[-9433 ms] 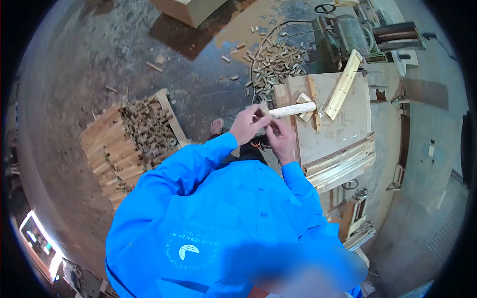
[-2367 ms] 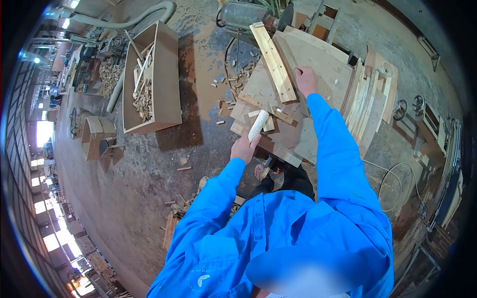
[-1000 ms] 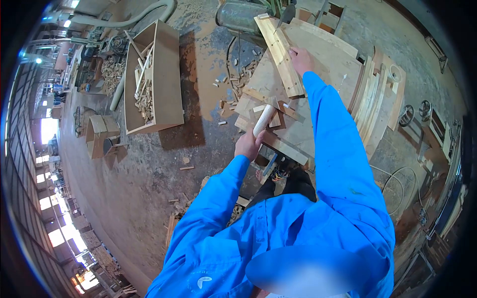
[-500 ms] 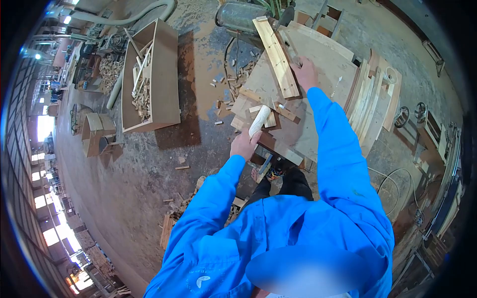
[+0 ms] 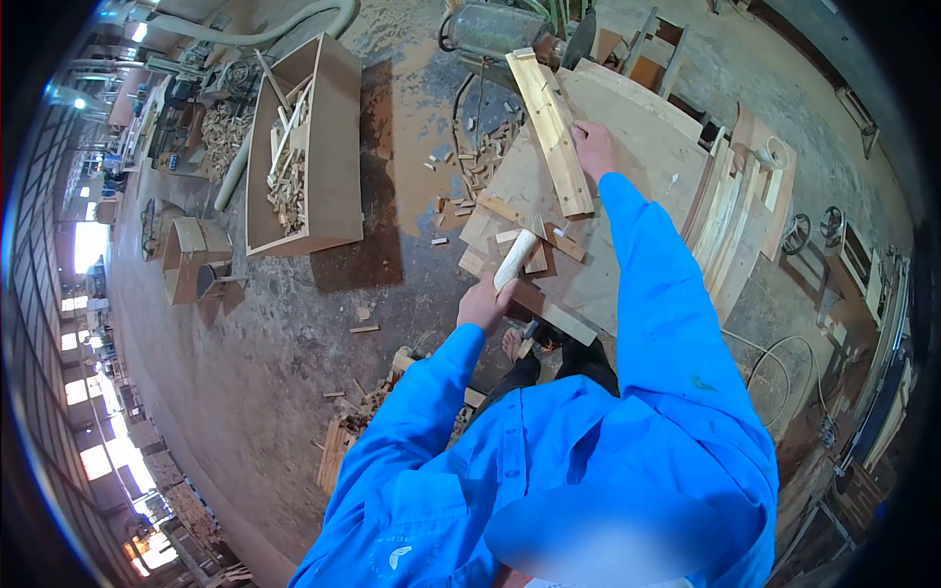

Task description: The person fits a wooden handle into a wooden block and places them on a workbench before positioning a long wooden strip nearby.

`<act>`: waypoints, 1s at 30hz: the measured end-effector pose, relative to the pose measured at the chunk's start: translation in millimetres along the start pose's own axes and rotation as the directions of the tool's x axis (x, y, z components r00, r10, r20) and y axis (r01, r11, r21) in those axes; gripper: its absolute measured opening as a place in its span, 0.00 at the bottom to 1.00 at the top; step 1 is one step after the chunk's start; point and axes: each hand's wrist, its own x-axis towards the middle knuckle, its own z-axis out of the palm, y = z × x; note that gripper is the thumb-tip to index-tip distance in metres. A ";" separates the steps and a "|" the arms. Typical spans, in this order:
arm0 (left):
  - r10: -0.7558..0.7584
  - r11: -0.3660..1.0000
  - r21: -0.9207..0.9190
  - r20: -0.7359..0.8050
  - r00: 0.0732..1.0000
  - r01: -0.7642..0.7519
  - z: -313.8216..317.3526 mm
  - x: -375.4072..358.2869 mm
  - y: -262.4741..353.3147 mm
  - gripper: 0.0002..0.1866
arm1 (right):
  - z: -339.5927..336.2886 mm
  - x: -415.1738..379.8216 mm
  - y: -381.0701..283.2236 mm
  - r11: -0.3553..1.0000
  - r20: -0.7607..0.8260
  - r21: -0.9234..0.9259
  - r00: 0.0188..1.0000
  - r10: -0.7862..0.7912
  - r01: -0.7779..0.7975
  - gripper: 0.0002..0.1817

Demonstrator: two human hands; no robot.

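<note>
My left hand (image 5: 484, 303) is wrapped round the near end of a pale, rounded wooden piece (image 5: 517, 260), which points away over the near left edge of the worktable (image 5: 642, 127). On the table a long, light wooden board (image 5: 551, 127) with dark holes lies at a slant. My right hand (image 5: 595, 150) is at its right side, fingers curled against a strip along the board's edge. Short wooden strips (image 5: 566, 245) lie beyond the far end of the rounded piece, partly hidden by it.
Behind the table stands a machine with a green-grey cylindrical motor (image 5: 495, 29). Left is a large open box (image 5: 333, 147) with wood offcuts. Scraps (image 5: 480, 162) litter the floor by the table. Long curved strips (image 5: 730, 196) lie along the right side, with a tape roll (image 5: 773, 151).
The view has shifted slightly, so the table and board appear lower. My right fingers look more curled at the board's edge. The left hand keeps its hold on the rounded piece.
</note>
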 end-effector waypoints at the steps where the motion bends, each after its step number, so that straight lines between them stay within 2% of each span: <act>1: -0.004 1.000 0.000 0.001 1.000 0.004 -0.1 -0.6 -0.9 0.31 | 2.4 4.2 -1.2 1.000 0.001 -0.014 1.000 0.006 -0.006 0.17; 4: 0.008 0.999 -0.037 0.008 1.000 -0.007 2.5 -2.1 -2.8 0.31 | 10.7 17.5 -0.9 0.999 -0.021 -0.023 0.999 -0.031 0.031 0.16; 10: 0.046 0.999 0.000 -0.031 0.998 -0.046 6.0 -0.4 -5.7 0.31 | 11.8 20.1 -6.1 1.000 -0.058 -0.019 0.998 -0.018 0.017 0.15; 19: 0.028 0.999 -0.017 -0.010 1.000 -0.029 4.6 4.6 -1.2 0.33 | 12.8 24.3 -2.0 0.999 -0.077 -0.011 0.996 -0.044 0.044 0.14; 30: 0.055 0.998 -0.019 -0.034 0.998 -0.056 3.9 37.4 25.7 0.34 | 0.4 65.4 7.2 1.000 -0.077 0.011 0.997 -0.001 0.002 0.15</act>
